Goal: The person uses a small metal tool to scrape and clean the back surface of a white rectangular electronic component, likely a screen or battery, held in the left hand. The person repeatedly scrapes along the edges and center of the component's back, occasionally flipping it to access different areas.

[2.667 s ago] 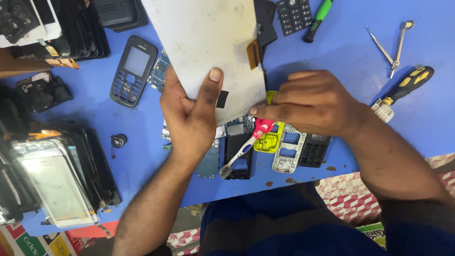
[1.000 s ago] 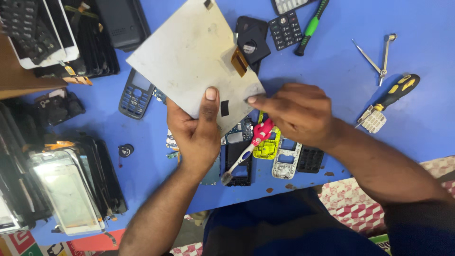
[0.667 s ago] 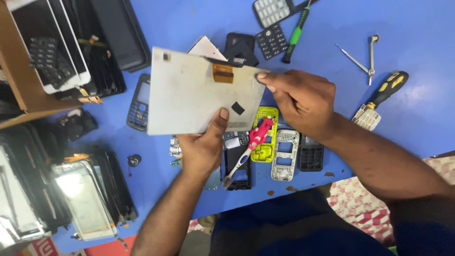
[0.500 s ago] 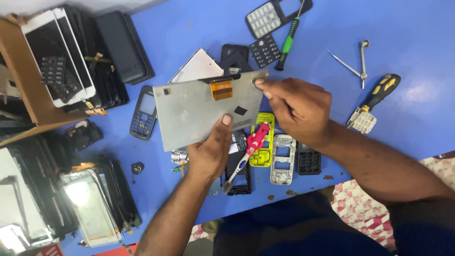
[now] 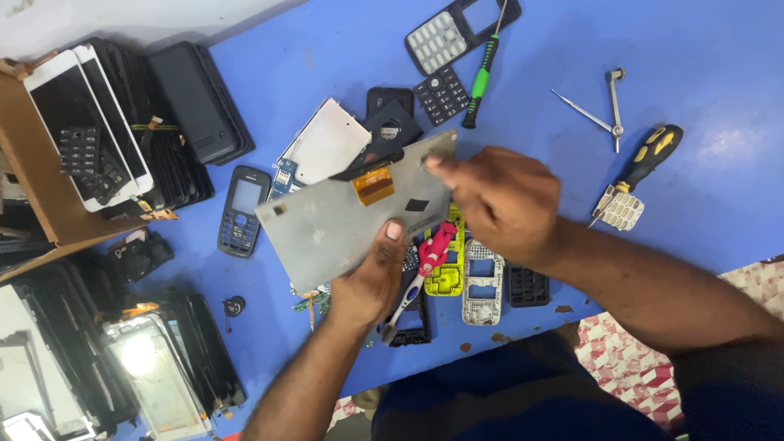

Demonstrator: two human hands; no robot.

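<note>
The scene was brightly, evenly lit from above. Glare whitened the stacked screens [image 5: 155,371] at lower left. The right hand [image 5: 502,200] was motion-blurred.

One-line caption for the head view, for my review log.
Both hands, left hand and right hand, hold a grey display panel above a blue table strewn with phone parts.

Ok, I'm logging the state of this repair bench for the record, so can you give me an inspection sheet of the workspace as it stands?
Surface: blue table, scuffed, crowded.
Job's things: grey metal-backed panel with an orange flex strip, held tilted above the table.
Clutter: dark keypad phone, yellow phone frame, white phone frame, loose keypads, pink-handled brush, green screwdriver, black-and-yellow screwdriver, tweezers.
Grippers: left hand grips the panel's lower edge; right hand pinches its upper right corner.
Cables: only the flex strip.
Surroundings: stacked phone screens and brown box at left; patterned cloth below.
</note>
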